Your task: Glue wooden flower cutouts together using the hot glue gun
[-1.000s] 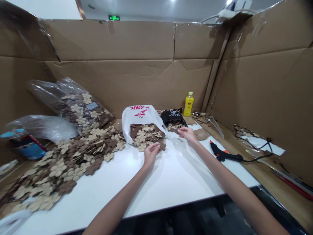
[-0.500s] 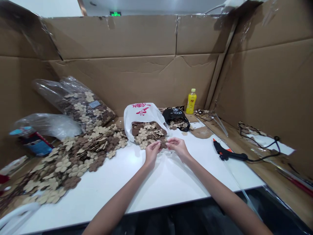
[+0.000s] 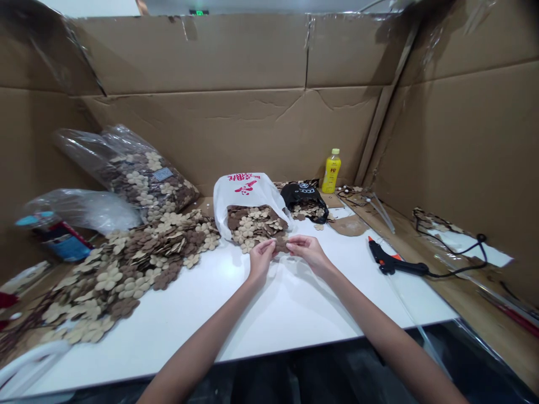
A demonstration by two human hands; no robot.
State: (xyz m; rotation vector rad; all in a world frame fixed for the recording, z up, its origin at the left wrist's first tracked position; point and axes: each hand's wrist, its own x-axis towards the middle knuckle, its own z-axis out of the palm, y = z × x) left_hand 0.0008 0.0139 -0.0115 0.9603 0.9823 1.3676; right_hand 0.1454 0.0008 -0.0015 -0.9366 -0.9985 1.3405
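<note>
Between my two hands is a brown felt flower (image 3: 281, 244), pinched at its left edge by my left hand (image 3: 261, 257) and at its right edge by my right hand (image 3: 308, 251). Fingertips cover parts of its petals. Both hands are above the white tabletop (image 3: 290, 314), just in front of a white plastic bag (image 3: 248, 188) with red print. Beige and brown felt flowers (image 3: 252, 225) fill the bag's open mouth. To its right, a smaller black bag (image 3: 304, 193) holds more flower pieces.
A big pile of felt flowers (image 3: 143, 258) spreads on the left, below a clear bag of flowers (image 3: 147, 179). A black glue gun (image 3: 398, 264) lies at right with its cord. A yellow bottle (image 3: 332, 173) stands at the back. Cardboard walls (image 3: 202, 129) enclose the table.
The view has tilted slightly, so the surroundings sit a little higher in the picture. Both hands keep their pinch on the brown flower, almost in the same place.
</note>
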